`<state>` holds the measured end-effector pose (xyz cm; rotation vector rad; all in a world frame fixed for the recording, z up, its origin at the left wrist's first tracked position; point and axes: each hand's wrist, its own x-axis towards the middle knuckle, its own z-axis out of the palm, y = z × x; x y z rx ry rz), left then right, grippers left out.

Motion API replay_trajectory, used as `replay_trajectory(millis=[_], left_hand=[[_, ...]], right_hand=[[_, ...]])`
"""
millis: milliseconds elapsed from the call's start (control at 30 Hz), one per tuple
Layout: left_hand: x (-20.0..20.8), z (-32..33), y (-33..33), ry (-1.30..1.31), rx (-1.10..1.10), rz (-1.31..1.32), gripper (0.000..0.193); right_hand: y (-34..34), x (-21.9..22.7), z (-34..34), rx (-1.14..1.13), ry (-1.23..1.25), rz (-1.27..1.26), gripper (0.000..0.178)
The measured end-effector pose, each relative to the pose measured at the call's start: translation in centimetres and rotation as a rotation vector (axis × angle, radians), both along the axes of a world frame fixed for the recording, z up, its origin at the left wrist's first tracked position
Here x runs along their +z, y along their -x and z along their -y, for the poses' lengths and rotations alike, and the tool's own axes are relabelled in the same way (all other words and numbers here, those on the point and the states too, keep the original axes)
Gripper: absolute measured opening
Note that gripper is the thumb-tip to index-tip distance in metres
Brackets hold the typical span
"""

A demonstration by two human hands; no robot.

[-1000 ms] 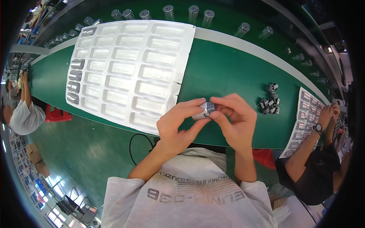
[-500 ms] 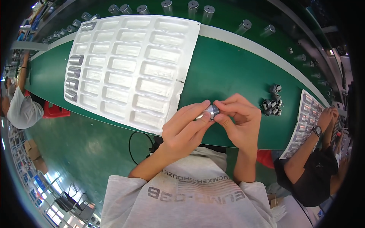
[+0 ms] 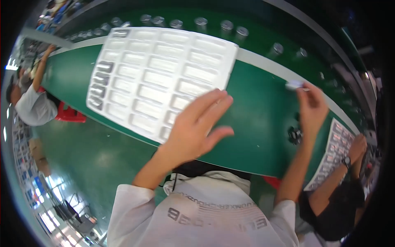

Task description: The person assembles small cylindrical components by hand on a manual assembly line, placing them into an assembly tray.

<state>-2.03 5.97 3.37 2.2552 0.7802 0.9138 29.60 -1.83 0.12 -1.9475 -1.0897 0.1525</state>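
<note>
My left hand (image 3: 196, 125) hovers over the near right corner of a white plastic tray (image 3: 233, 55), fingers stretched out and nothing in them. Several silver metal cylinders (image 3: 100, 84) lie in the tray's left-hand pockets; most other pockets are bare. Far to the right, my right hand (image 3: 313, 107) reaches to the pale rail (image 3: 267, 64) at the table's back edge. Its fingertips pinch a silvery cylindrical part (image 3: 293, 85), smeared by motion. Under my right forearm sits a small pile of dark and silver parts (image 3: 294, 135), partly hidden.
Beyond the rail, several metal cylinders (image 3: 226, 28) stand in a row on a green strip. The green table (image 3: 255, 123) curves across. At right, a co-worker's hands (image 3: 357, 148) are by another filled tray (image 3: 329, 154). Another person (image 3: 35, 103) sits at far left beside a red stool (image 3: 70, 113).
My hands have parted. The right one has swung far right and forward with the silvery part, while the left has let go and opened over the tray. The whole view has shifted slightly.
</note>
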Motion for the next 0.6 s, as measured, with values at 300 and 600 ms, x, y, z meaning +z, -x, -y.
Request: replay_trajectory(millis=[300,600], left_hand=[[-4.0,-27.1,13.4,-0.434,0.49,-0.463,0.031],[-3.8,-32.9,17.3,-0.478,0.14,-0.646,0.045]], right_hand=[[-12.9,-2.6,-6.2,-0.006,0.227,0.38,0.029],[-5.6,3.1,1.3,0.253,0.165,0.428,0.032]])
